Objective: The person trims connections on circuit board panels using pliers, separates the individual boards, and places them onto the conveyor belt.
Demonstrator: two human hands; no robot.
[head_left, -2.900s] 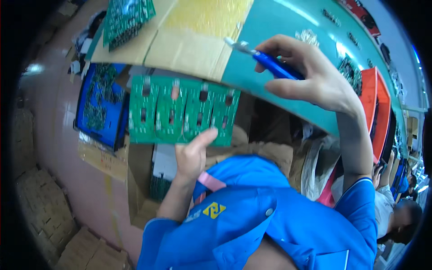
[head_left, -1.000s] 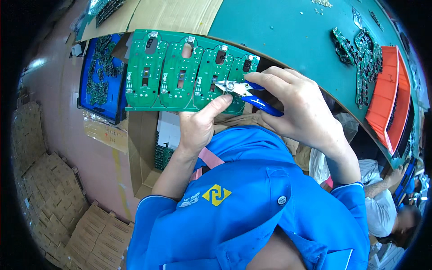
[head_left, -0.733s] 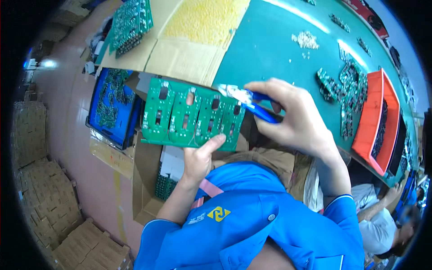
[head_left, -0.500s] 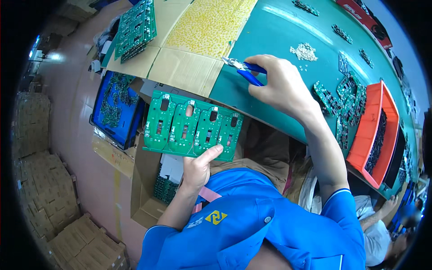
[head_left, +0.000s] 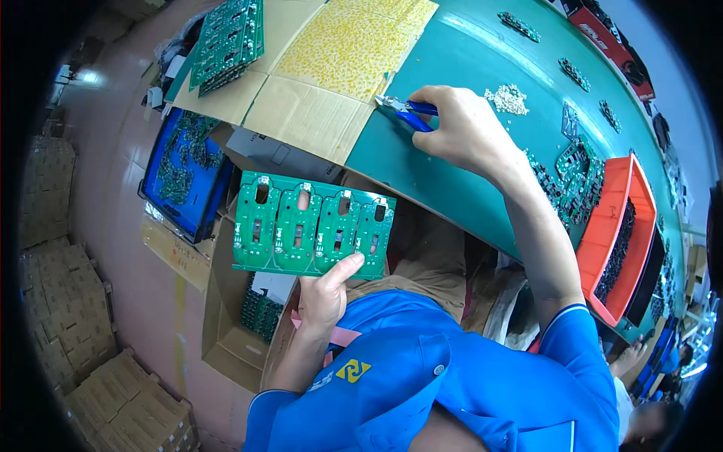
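My left hand (head_left: 328, 292) grips the lower right edge of a green circuit board panel (head_left: 290, 237), thumb on its face. The panel has several sections in a row, each with an oval slot, and is held up in front of my lap. My right hand (head_left: 467, 129) is closed around blue-handled side cutters (head_left: 410, 110) above the green tabletop. Their metal jaws point left, next to a cardboard sheet (head_left: 305, 113) covered in part with small yellow dots. A little pile of pale small pieces (head_left: 507, 99) lies just beyond my right hand.
A stack of board panels (head_left: 228, 45) rests on the cardboard. Below it are a blue tray (head_left: 184, 169) of small boards and an open carton (head_left: 226, 331). An orange bin (head_left: 616, 241) of dark parts stands right, beside heaped boards (head_left: 584, 177). Another person's hand (head_left: 629, 358) shows at far right.
The panel in my left hand has shifted slightly left and down, and sits more level. My right hand and the cutters stay in nearly the same place, with the handles closer together.
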